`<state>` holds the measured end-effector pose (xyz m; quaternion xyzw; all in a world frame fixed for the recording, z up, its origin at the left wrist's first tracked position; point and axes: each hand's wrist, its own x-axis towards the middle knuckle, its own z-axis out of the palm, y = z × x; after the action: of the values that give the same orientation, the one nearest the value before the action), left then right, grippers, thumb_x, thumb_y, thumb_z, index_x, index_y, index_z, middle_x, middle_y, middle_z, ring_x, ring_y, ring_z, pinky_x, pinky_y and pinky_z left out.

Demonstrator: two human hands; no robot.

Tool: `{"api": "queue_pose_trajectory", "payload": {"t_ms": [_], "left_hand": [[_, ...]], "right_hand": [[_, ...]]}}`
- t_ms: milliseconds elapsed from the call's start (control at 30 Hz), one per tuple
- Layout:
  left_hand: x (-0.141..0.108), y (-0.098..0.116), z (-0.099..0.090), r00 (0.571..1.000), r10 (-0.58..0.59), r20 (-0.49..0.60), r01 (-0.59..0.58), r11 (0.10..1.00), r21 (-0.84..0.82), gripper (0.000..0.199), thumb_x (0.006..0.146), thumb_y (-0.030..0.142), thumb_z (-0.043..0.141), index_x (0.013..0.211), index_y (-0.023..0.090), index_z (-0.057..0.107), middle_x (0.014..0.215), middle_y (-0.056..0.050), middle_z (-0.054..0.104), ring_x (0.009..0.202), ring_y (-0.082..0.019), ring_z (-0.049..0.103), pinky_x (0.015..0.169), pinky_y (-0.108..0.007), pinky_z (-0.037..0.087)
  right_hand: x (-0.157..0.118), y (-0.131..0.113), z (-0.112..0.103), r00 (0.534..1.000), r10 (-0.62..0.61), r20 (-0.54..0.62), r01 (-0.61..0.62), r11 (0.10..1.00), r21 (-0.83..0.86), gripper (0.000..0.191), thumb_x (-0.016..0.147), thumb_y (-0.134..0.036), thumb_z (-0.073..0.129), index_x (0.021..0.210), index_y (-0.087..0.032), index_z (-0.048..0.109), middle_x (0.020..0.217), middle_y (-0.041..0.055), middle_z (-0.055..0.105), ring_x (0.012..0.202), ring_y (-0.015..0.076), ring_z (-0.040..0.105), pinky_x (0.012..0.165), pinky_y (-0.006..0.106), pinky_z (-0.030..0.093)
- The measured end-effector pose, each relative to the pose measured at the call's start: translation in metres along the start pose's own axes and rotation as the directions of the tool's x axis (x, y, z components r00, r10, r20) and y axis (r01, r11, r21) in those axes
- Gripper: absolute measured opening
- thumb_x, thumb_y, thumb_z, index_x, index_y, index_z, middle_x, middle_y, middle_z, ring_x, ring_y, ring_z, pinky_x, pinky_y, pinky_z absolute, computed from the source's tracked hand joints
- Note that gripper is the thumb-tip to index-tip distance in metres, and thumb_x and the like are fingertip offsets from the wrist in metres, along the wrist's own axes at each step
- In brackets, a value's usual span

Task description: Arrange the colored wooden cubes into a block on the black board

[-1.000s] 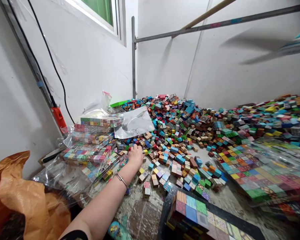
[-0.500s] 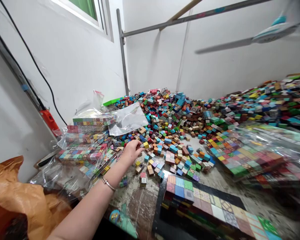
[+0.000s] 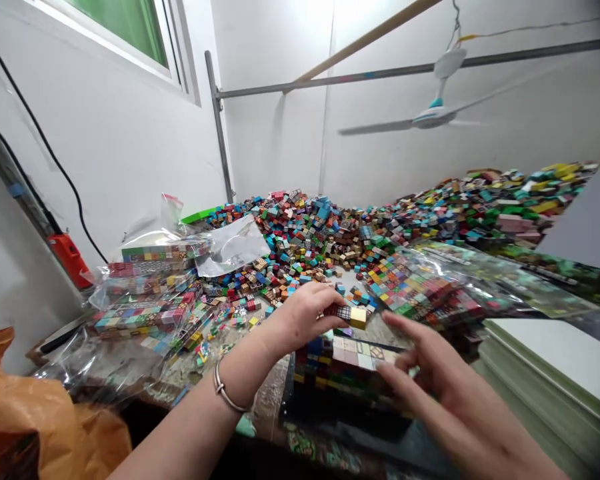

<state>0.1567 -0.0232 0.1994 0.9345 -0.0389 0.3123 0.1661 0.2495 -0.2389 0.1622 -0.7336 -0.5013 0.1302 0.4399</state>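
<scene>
Between the thumb and fingers of my left hand [image 3: 307, 313] is a short row of small patterned cubes [image 3: 344, 312], with a yellow cube [image 3: 359, 318] at its right end. A metal bangle [image 3: 225, 390] circles the left wrist. To the right, my right hand [image 3: 425, 373] is slightly blurred, its thumb and forefinger spread apart around nothing. Both hands are above a block of cubes [image 3: 353, 351] packed in rows on a black tray [image 3: 350, 410]. My fingers hide part of that block's top.
A large heap of loose coloured cubes [image 3: 320, 233] lies against the back wall. Bagged cube blocks [image 3: 145, 293] are stacked at left, and more bagged blocks [image 3: 415, 287] lie at right. White sheets [image 3: 555, 360] are piled at far right. A fan [image 3: 435, 117] hangs overhead.
My left hand has come from the loose cubes to the right, over the packed block, still holding the cubes. My right hand has entered from the lower right. The view has turned right.
</scene>
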Motion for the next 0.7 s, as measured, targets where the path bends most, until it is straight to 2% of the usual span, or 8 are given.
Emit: {"api": "queue_pose_trajectory", "payload": {"t_ms": [67, 100, 233, 300, 500, 600, 700], "left_hand": [[0.001, 0.009, 0.008, 0.999, 0.028, 0.041, -0.028, 1.0, 0.006, 0.019, 0.079, 0.028, 0.061, 0.093, 0.016, 0.058, 0.088, -0.004, 0.06, 0.086, -0.016, 0.053, 0.079, -0.025, 0.041], [0.001, 0.013, 0.012, 0.998, 0.035, 0.052, -0.035, 0.999, 0.013, 0.019, 0.079, 0.028, 0.061, 0.093, 0.016, 0.058, 0.088, -0.004, 0.059, 0.086, -0.016, 0.053, 0.078, -0.025, 0.042], [-0.003, 0.016, 0.018, 0.997, 0.037, 0.063, -0.039, 0.999, 0.029, 0.02, 0.08, 0.03, 0.059, 0.094, 0.017, 0.058, 0.086, -0.004, 0.059, 0.084, -0.016, 0.053, 0.077, -0.025, 0.042], [-0.005, 0.015, 0.019, 0.996, 0.043, 0.083, -0.045, 0.999, 0.022, 0.021, 0.08, 0.033, 0.058, 0.094, 0.017, 0.058, 0.086, -0.004, 0.059, 0.085, -0.016, 0.053, 0.077, -0.026, 0.042], [-0.007, 0.013, 0.021, 0.993, 0.031, 0.111, -0.032, 0.999, 0.003, 0.022, 0.079, 0.033, 0.06, 0.093, 0.016, 0.06, 0.086, -0.006, 0.06, 0.087, -0.017, 0.055, 0.078, -0.027, 0.044], [-0.012, 0.014, 0.018, 0.994, -0.005, 0.111, 0.006, 1.0, -0.011, 0.032, 0.078, 0.037, 0.06, 0.103, 0.017, 0.057, 0.102, -0.008, 0.06, 0.1, -0.02, 0.053, 0.087, -0.03, 0.043], [-0.027, 0.015, 0.014, 0.994, -0.081, 0.073, 0.079, 0.997, 0.023, 0.046, 0.079, 0.041, 0.058, 0.117, 0.016, 0.05, 0.12, -0.012, 0.052, 0.114, -0.022, 0.046, 0.098, -0.034, 0.037]], "right_hand": [[0.024, -0.008, -0.011, 0.98, -0.113, -0.166, 0.086, 0.983, -0.164, 0.058, 0.08, -0.042, 0.049, 0.13, -0.016, 0.036, 0.073, 0.0028, 0.059, 0.052, 0.0146, 0.054, 0.05, 0.026, 0.049], [0.034, -0.011, -0.013, 0.967, -0.178, -0.181, 0.134, 0.963, -0.233, 0.059, 0.079, -0.041, 0.051, 0.129, -0.013, 0.037, 0.078, 0.0054, 0.059, 0.055, 0.015, 0.054, 0.053, 0.028, 0.049], [0.053, -0.011, -0.008, 0.945, -0.314, -0.094, 0.264, 0.899, -0.351, 0.029, 0.083, -0.031, 0.048, 0.108, -0.018, 0.056, 0.09, 0.0072, 0.061, 0.067, 0.0149, 0.058, 0.065, 0.029, 0.05], [0.054, -0.007, -0.004, 0.94, -0.332, -0.077, 0.283, 0.887, -0.364, 0.021, 0.084, -0.027, 0.047, 0.099, -0.02, 0.059, 0.088, 0.0055, 0.063, 0.07, 0.0148, 0.059, 0.067, 0.028, 0.05], [0.054, 0.002, 0.0, 0.94, -0.337, -0.041, 0.298, 0.877, -0.377, 0.019, 0.084, -0.026, 0.047, 0.097, -0.02, 0.06, 0.091, 0.0056, 0.064, 0.086, 0.0172, 0.06, 0.075, 0.029, 0.049], [0.056, 0.006, -0.001, 0.952, -0.305, -0.034, 0.268, 0.882, -0.388, 0.019, 0.085, -0.026, 0.046, 0.096, -0.02, 0.06, 0.089, 0.0052, 0.064, 0.084, 0.0168, 0.06, 0.074, 0.029, 0.049], [0.058, 0.011, -0.001, 0.961, -0.273, -0.04, 0.238, 0.893, -0.383, 0.019, 0.084, -0.026, 0.047, 0.096, -0.019, 0.061, 0.09, 0.005, 0.064, 0.082, 0.0164, 0.061, 0.074, 0.028, 0.049]]}}
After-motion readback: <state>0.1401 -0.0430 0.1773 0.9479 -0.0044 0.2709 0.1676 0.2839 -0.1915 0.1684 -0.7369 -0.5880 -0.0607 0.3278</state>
